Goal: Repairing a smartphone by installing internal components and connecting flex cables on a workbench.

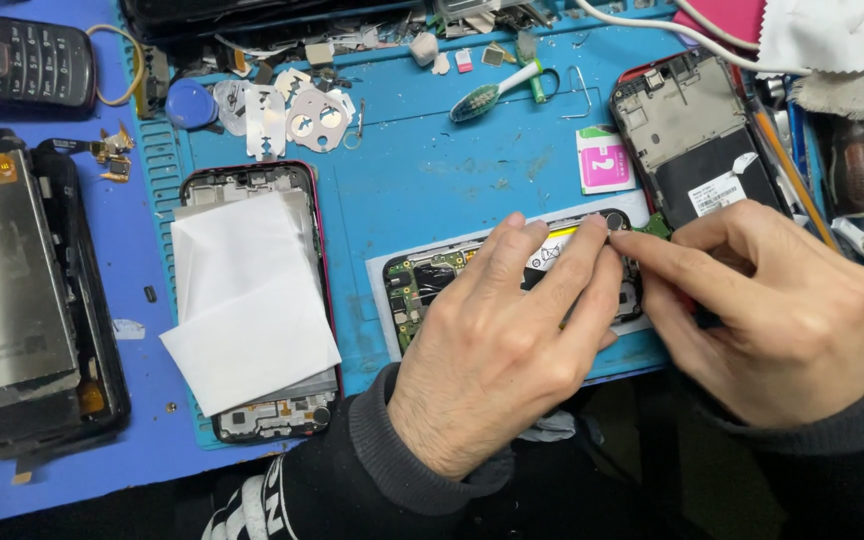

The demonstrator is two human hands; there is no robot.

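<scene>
Currently an opened phone [422,285] is lying on a white sheet on the blue mat [422,170], circuit board exposed. It is pinned flat under the left hand [497,345], fingers spread, nothing clasped. At its top right corner the right hand [772,305] is pinched narrow, index tip meeting the left fingertips; whether a small part is held there cannot be told. To the left, a second phone frame [252,420] is covered by folded paper [247,300]. A toothbrush [497,90] is lying further back.
</scene>
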